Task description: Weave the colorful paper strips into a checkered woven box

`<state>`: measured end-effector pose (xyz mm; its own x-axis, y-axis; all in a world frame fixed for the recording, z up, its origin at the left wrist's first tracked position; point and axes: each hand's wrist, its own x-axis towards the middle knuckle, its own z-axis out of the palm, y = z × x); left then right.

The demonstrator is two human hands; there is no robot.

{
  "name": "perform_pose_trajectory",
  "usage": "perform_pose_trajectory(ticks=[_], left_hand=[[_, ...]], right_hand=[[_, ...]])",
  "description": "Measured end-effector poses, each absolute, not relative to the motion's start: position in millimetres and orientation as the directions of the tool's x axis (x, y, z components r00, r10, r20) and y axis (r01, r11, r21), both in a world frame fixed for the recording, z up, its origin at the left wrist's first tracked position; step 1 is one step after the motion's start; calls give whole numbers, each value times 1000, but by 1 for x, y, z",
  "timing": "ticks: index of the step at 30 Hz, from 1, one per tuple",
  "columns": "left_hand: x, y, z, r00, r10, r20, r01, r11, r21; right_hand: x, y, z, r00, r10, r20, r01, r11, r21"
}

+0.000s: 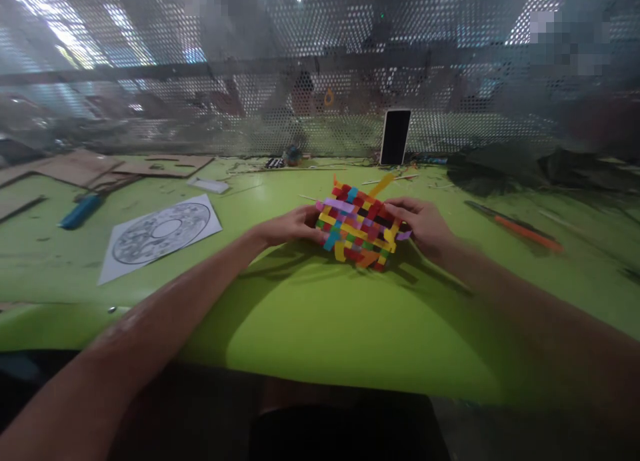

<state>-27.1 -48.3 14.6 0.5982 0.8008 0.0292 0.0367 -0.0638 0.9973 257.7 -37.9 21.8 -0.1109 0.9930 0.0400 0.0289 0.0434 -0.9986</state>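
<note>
1. Head view: left hand point(295, 226) is clamping the left edge of the woven piece point(356, 224), thumb and fingers closing on it near the edge's middle.
2. Right hand point(425, 222) is pinching the same piece at its upper right edge. Thumb and fingers are closing on it; exact contact of each finger is not showing.
3. Woven piece is sitting directly between both grips, tilting down toward the right hand. Strips are crossing in red, yellow, purple, blue, orange, green and black. Loose ends are sticking out, incl. an orange-yellow strip point(383, 184) angling up from the top edge, nearer the right grip. Can't tell if the lower edge is touching the green table point(300, 328).
4. Left of left grip: white sheet point(163, 238) with a ring drawing is lying flat. Blue-handled tool point(83, 211) is lying beyond it, farther left.
5. Ahead and left of grips: small pale rectangular piece point(209, 184) is lying near the sheet; cut cardboard point(80, 168) is lying farther out.
6. Ahead of grips, slightly toward the right hand: dark-screened device point(395, 138) is standing upright before the perforated screen point(240, 114).
7. Right of right grip: orange-handled tool point(525, 231) is lying apart from the hand, dark end pointing back toward it. Dark crumpled material point(485, 171) is lying farther ahead on that side, too blurred to identify.
</note>
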Motion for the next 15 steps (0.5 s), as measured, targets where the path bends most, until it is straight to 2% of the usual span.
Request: perform_pose_trajectory(ticks=[6, 10, 15], left_hand=[[-18, -56, 19, 700, 711, 68, 119, -209, 971], [-13, -53, 8, 486, 866, 112, 86, -175, 981], [-7, -44, -7, 243, 969, 34, -62, -20, 998]], right_hand=[[254, -42, 21, -91, 995, 30, -19, 28, -999], [254, -40, 20, -53, 999, 13, -48, 10, -999], [255, -36, 17, -83, 996, 16, -60, 11, -998]])
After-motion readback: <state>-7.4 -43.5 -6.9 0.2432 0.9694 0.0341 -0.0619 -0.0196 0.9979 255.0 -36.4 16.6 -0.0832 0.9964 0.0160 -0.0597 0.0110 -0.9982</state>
